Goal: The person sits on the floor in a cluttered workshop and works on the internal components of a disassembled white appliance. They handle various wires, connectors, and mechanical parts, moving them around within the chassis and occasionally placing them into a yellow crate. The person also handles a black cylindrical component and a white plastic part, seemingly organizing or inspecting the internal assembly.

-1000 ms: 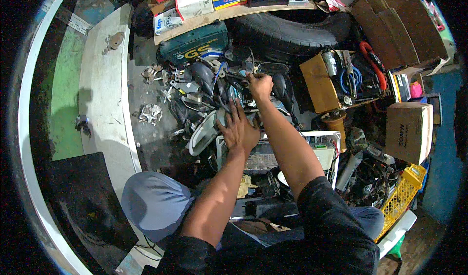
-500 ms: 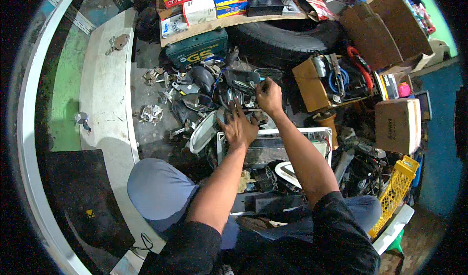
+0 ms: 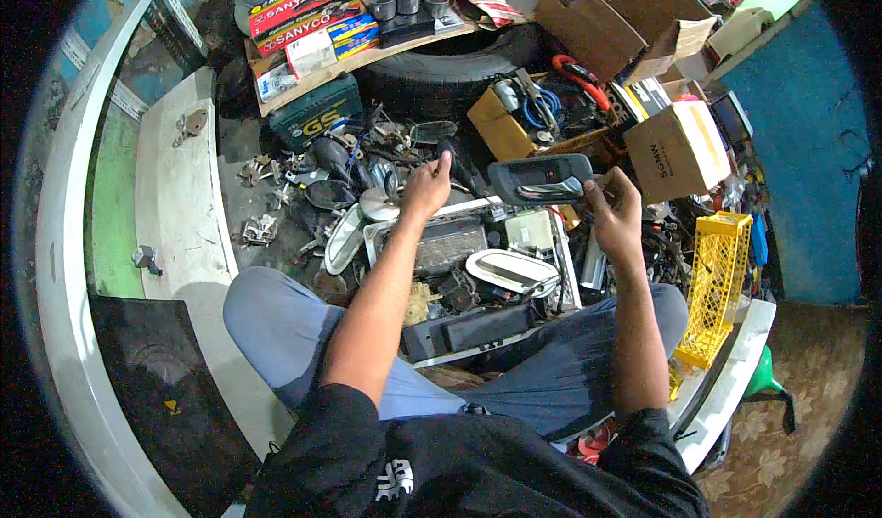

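Dark handle panel (image 3: 525, 171) now lifted off parts heap (image 3: 317, 171), so we've got it singled out: right hand's (image 3: 617, 210) fingers clamped on its end, above white tray's (image 3: 568, 265) far-right corner. Left hand (image 3: 425, 189) curled, can't tell if holding anything.

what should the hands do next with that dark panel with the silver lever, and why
Probably bring the left hand over to steady the dark panel by its left end: the right hand grips only the right end, the other end hangs unsupported, and the left hand is apart from it.
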Action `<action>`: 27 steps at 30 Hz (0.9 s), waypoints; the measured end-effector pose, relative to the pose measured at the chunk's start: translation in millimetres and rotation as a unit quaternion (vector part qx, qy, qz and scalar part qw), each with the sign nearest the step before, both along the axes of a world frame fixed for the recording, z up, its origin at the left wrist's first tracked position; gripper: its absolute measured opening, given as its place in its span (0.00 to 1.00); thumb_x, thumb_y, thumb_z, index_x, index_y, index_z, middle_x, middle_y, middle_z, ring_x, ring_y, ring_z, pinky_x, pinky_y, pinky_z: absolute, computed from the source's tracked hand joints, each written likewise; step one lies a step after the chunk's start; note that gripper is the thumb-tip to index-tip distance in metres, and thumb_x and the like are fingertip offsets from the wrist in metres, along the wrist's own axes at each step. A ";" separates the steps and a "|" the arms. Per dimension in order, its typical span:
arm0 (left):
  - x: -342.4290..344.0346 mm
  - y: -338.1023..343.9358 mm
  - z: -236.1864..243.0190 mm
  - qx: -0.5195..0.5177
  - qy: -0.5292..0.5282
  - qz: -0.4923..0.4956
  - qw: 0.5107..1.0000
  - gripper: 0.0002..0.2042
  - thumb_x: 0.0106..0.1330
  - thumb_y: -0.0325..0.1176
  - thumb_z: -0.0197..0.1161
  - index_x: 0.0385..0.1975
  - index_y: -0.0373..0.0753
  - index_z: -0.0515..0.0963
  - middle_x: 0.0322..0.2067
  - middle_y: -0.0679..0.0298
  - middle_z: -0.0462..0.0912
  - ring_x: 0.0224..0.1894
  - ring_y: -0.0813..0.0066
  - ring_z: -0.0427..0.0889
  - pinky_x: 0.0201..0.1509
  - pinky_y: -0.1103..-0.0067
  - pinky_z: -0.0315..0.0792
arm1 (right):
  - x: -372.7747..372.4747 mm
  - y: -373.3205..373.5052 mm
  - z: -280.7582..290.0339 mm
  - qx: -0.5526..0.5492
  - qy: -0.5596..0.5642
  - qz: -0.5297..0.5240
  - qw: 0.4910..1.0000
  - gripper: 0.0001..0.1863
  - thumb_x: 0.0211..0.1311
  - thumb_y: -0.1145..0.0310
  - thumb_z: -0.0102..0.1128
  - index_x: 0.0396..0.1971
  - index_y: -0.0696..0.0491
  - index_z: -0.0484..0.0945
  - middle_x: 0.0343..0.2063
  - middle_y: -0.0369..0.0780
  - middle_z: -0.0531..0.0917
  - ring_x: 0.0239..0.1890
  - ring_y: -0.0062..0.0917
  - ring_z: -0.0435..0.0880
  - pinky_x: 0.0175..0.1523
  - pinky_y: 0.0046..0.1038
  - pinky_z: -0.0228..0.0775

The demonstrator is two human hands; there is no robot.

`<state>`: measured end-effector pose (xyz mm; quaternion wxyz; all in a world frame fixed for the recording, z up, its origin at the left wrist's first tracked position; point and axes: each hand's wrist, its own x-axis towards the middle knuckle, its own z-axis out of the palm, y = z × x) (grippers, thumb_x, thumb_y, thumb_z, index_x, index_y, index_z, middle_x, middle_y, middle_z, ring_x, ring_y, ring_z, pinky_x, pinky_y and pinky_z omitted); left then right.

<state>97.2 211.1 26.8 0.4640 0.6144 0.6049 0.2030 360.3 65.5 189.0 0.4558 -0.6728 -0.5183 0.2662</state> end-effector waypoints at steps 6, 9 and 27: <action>14.2 -44.8 150.4 0.104 -0.069 -0.188 0.974 0.30 0.71 0.57 0.61 0.55 0.31 0.75 0.47 0.52 0.84 0.51 0.63 0.82 0.58 0.71 0.73 | -10.3 -8.0 7.2 0.034 0.104 -0.061 0.992 0.11 0.69 0.68 0.63 0.30 0.59 0.74 0.23 0.33 0.77 0.29 0.15 0.74 0.35 0.23 0.70; 0.4 -68.7 163.2 0.209 -0.100 -0.123 0.965 0.24 0.67 0.49 0.68 0.45 0.31 0.78 0.38 0.47 0.86 0.40 0.59 0.86 0.47 0.68 0.77 | -9.7 -9.5 15.2 0.006 0.106 -0.035 0.994 0.12 0.69 0.67 0.62 0.27 0.58 0.75 0.22 0.33 0.76 0.31 0.16 0.73 0.38 0.25 0.68; -57.2 -115.8 12.4 -0.070 -0.124 -0.006 0.990 0.11 0.70 0.31 0.66 0.47 0.34 0.81 0.35 0.65 0.86 0.35 0.81 0.82 0.41 0.80 0.76 | -121.4 -6.2 -92.5 -0.188 -0.192 0.235 0.934 0.25 0.53 0.64 0.74 0.51 0.56 0.79 0.48 0.52 0.83 0.51 0.49 0.82 0.54 0.43 0.76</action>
